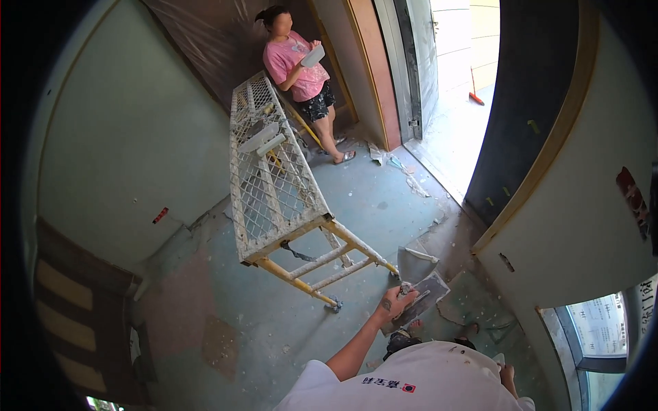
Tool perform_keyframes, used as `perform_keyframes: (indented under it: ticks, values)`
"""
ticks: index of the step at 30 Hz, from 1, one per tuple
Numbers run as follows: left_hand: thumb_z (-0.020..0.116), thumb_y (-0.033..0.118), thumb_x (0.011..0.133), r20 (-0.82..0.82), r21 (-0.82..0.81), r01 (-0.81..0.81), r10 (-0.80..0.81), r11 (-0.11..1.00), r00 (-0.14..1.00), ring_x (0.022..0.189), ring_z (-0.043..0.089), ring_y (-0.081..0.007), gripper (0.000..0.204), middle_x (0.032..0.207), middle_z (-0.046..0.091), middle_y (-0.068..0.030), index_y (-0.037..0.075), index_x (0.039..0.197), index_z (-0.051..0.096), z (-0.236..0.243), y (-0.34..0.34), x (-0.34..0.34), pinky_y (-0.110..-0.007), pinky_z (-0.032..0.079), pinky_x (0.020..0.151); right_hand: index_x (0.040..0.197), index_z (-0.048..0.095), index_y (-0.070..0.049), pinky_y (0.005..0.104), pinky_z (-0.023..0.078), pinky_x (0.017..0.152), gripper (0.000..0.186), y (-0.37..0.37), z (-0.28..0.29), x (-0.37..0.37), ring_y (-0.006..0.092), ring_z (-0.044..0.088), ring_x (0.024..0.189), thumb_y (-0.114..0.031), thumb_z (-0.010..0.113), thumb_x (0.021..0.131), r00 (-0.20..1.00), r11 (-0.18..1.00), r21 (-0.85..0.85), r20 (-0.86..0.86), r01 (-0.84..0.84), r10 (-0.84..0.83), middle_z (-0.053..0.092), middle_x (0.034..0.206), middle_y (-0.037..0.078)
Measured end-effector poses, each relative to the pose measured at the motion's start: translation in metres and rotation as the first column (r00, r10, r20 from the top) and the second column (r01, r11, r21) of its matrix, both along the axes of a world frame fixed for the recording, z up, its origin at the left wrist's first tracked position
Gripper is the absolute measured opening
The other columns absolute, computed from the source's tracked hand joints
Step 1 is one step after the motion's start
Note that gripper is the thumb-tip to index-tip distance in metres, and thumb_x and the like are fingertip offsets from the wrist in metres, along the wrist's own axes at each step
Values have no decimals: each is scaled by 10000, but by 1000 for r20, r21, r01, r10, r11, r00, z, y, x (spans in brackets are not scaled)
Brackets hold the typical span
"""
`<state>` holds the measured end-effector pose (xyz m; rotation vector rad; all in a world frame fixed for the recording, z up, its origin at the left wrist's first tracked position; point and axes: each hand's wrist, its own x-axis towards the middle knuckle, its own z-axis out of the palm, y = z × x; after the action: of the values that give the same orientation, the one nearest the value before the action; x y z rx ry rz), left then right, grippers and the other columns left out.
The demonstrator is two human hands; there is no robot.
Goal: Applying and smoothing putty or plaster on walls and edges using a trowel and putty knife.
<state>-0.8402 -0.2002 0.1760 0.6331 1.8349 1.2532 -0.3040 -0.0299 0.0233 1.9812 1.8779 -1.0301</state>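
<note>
My left hand (395, 305) is closed round the handle of a plastering trowel (432, 293), whose flat grey blade is smeared with pale material. It is held out low in front of me, above the floor. Beside my white shirt, at the lower right, my right hand (508, 378) hangs partly hidden by the shirt. Its fingers look curled, and a small pale edge (500, 358) shows by them; I cannot make out what it belongs to. Just beyond the trowel is a grey fan-shaped piece with a pale bar (417, 256).
A yellow-legged work platform (279, 212) with a mesh top stands ahead, pale flat tools (260, 139) on it. Behind it a person in pink (296, 65) holds a pale flat tool (313, 56). An open doorway (452, 103) lies right, debris (409, 175) near its sill.
</note>
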Motion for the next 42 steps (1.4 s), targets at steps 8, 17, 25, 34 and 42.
perform_keyframes:
  ticks: [8,17,25,34,42]
  values:
    - [648,292,938,1,101,78,-78,992,997,878,593,-86,294,961,695,-21,29,1058,699,11,29,16,-263,480,801,942,669,47,479,505,755,402,46,-75,-15,427,653,862,-317,672,770,955,977,82,-241,195,-171,672,903,258]
    - [649,280,935,24,83,60,-62,995,998,844,573,-78,265,941,687,-13,51,1057,704,13,13,6,-266,473,775,1011,635,45,456,499,745,391,76,-15,-114,385,660,857,-248,686,757,901,970,208,-432,127,-25,670,909,237]
    - [660,281,922,0,77,40,-40,996,999,825,610,-105,293,929,702,-40,18,1041,713,6,34,1,-280,497,769,1044,635,20,306,489,520,306,95,78,-151,129,611,565,-228,687,872,686,941,17,-689,339,-234,651,726,86]
    - [662,205,932,259,108,173,-195,979,946,807,606,-93,177,934,691,-29,33,961,687,-20,103,24,-268,492,741,1064,531,-60,263,401,492,288,213,400,-90,82,480,531,-328,427,1044,213,714,335,-942,614,259,509,678,11]
    - [651,272,936,230,168,143,-180,975,956,705,598,-110,272,845,677,-31,9,969,713,-7,196,41,-258,482,635,1049,522,-63,247,397,454,328,341,561,-13,93,466,488,-378,430,1043,252,359,520,-775,775,580,497,648,12]
